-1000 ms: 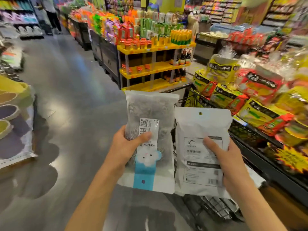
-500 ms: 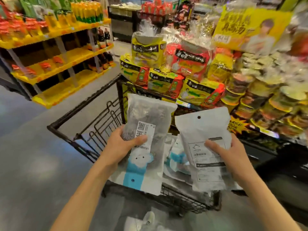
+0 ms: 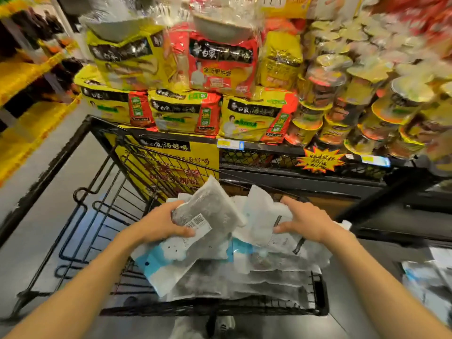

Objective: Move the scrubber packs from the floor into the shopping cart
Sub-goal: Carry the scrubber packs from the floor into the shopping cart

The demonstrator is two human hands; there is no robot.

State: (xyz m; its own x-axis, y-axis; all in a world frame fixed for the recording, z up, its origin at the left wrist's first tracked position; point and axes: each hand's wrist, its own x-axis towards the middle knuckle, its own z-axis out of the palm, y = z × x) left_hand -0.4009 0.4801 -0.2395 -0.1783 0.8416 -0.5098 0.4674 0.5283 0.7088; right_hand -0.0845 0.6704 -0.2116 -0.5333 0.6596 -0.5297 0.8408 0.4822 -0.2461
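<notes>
Inside cart (image 3: 80, 152), both hands (image 3: 159, 223) gripping packs (image 3: 210, 211).

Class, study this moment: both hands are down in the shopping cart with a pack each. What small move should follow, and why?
Probably let go. The left hand grips a grey-filled clear plastic scrubber pack and the right hand a white one, both low over the pile inside the black wire shopping cart.
</notes>
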